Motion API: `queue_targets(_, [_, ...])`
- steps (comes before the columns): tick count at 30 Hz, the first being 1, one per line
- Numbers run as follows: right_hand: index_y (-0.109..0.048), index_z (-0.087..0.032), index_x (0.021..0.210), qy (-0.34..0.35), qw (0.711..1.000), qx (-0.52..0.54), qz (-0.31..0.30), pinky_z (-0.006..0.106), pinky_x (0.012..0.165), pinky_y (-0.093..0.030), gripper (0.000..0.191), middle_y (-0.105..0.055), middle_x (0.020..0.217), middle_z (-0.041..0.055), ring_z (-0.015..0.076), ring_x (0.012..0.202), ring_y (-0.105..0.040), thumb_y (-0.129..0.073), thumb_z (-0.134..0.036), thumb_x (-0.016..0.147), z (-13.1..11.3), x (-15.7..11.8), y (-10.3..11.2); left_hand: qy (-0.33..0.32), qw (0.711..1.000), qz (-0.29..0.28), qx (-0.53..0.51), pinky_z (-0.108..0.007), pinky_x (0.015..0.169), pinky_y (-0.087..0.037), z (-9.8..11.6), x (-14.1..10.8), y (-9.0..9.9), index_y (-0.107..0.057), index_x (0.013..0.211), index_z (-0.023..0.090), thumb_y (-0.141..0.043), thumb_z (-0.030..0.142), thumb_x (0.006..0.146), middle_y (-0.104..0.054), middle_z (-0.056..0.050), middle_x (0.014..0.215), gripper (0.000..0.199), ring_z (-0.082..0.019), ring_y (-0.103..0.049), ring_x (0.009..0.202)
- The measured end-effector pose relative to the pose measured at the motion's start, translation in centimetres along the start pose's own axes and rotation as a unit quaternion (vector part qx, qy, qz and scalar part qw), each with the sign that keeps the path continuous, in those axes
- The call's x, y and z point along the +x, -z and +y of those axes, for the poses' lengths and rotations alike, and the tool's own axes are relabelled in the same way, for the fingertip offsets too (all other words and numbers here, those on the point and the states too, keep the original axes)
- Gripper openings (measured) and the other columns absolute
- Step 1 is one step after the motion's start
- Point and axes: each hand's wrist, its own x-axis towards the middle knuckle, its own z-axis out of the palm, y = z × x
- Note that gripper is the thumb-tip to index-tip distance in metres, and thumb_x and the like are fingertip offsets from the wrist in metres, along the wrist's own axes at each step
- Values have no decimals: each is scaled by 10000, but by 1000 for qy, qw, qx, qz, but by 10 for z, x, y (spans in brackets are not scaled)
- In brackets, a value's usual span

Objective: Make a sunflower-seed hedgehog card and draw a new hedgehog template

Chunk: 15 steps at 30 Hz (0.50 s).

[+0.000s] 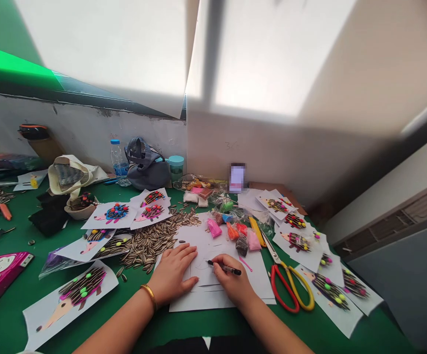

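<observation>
My right hand (233, 282) grips a black pen (230, 269), its tip down on a small sheet of white paper (206, 278) that carries faint drawn lines. Flat on the paper's left side lies my left hand (172, 273), fingers stretched out, with a gold bangle at the wrist. Larger white sheets (184, 302) lie beneath. A heap of striped sunflower seeds (150, 241) spreads beyond my left hand. Past the pen sit small packets of coloured clay, among them a pink one (214, 228) and an orange one (231, 231).
Scissors (283, 275) with red and yellow handles and a yellow cutter (257, 232) lie right of the paper. Hedgehog cards (329, 292) made with seeds lie on both sides. Along the wall stand a phone (237, 178), a bottle (119, 164) and a grey bag (147, 169).
</observation>
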Motion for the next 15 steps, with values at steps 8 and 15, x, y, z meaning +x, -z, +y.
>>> queue_targets(8, [-684, -219, 960, 36, 999, -4, 36, 281, 770, -497, 174, -714, 892, 40, 194, 832, -656, -553, -260, 852, -11, -4, 9, 1, 1000, 1, 0, -490, 1072, -307, 1, 0, 1, -517, 1350, 284, -665, 434, 748, -504, -44, 1446, 637, -321, -381, 1356])
queue_targets(15, [-685, -213, 888, 14, 999, 35, -38, 259, 700, -491, 144, -707, 824, 19, 173, 759, -644, -552, -222, 832, -17, -5, -7, 4, 1000, -7, 6, -500, 1071, -304, 2, 0, 3, -520, 1344, 262, -652, 435, 758, -491, -42, 1458, 625, -319, -377, 1359])
